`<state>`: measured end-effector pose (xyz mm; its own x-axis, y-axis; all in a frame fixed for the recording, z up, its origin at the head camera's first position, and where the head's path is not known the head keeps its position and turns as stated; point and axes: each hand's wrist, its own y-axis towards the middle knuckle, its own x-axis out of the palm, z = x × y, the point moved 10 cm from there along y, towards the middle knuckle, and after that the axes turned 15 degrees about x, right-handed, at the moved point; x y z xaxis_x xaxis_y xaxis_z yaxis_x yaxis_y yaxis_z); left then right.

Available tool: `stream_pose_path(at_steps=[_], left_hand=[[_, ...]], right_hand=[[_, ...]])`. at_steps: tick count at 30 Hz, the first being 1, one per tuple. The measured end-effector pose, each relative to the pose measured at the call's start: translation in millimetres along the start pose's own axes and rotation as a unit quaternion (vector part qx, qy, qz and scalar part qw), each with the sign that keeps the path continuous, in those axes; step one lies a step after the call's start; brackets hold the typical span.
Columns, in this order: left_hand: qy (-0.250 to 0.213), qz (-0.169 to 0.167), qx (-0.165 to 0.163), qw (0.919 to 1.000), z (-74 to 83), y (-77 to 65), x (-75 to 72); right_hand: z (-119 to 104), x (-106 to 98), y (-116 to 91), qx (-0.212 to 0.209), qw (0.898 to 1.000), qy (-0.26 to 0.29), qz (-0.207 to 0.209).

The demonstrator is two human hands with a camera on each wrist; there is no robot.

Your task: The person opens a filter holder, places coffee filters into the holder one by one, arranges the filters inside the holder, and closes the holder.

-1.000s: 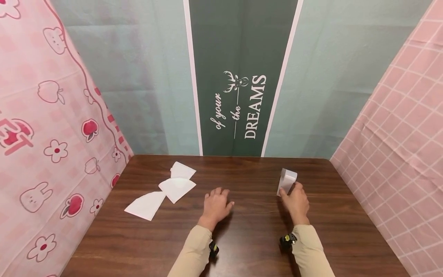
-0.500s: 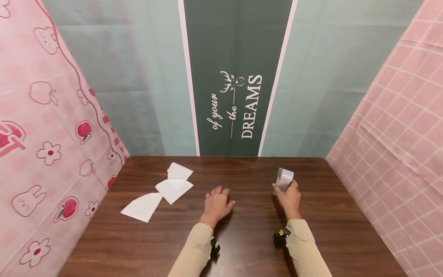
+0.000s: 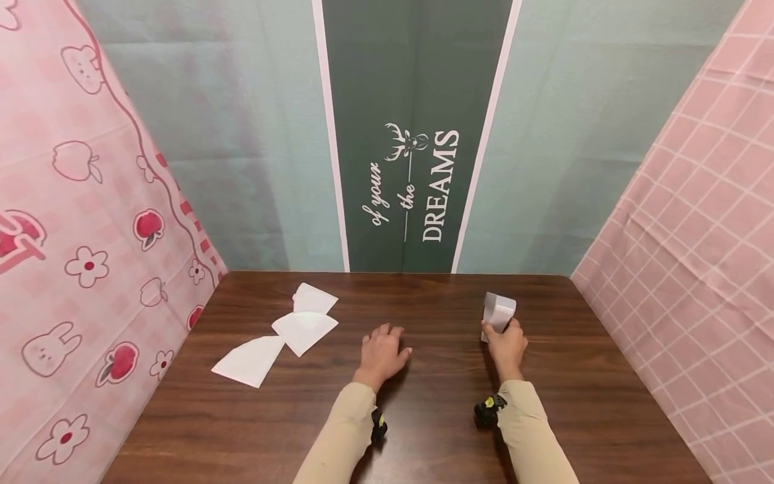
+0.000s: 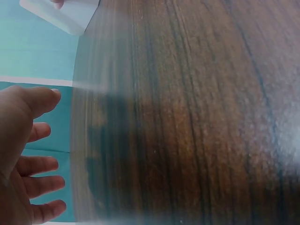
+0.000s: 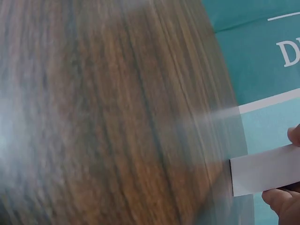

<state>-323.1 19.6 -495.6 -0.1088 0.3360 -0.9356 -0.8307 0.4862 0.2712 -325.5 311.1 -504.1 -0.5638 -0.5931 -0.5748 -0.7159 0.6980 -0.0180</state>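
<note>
My right hand (image 3: pixel 508 349) pinches a small white piece of folded card or paper (image 3: pixel 504 310) between thumb and fingers. The piece stands upright at the table's right rear, its bent top facing up; its exact kind is unclear. In the right wrist view, the white piece (image 5: pixel 265 171) shows as a flat panel between the fingers, its lower edge at the tabletop. My left hand (image 3: pixel 381 354) is palm down around the table's middle, holding nothing. The left wrist view shows that hand (image 4: pixel 28 154) with its fingers loosely extended and apart.
Three fan-shaped pieces of white paper lie at the left: the front one (image 3: pixel 249 361), the middle one (image 3: pixel 305 331) and the rear one (image 3: pixel 314 300). The brown wooden table (image 3: pixel 423 430) meets a green curtain (image 3: pixel 393 81) behind. Pink cloths (image 3: pixel 677 269) flank both sides.
My right hand has shifted slightly left around the white piece, which still stands at about the same spot. The head view has turned a little. My left hand stays nearly still.
</note>
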Motion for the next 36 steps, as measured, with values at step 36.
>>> stream_pose_path(at_steps=[36], left_hand=[[0.009, 0.055, 0.034, 0.9979, 7.4, -13.3, -45.3]], right_hand=[[2.7, -21.1, -27.6, 0.048, 0.951, 0.295, -0.074]])
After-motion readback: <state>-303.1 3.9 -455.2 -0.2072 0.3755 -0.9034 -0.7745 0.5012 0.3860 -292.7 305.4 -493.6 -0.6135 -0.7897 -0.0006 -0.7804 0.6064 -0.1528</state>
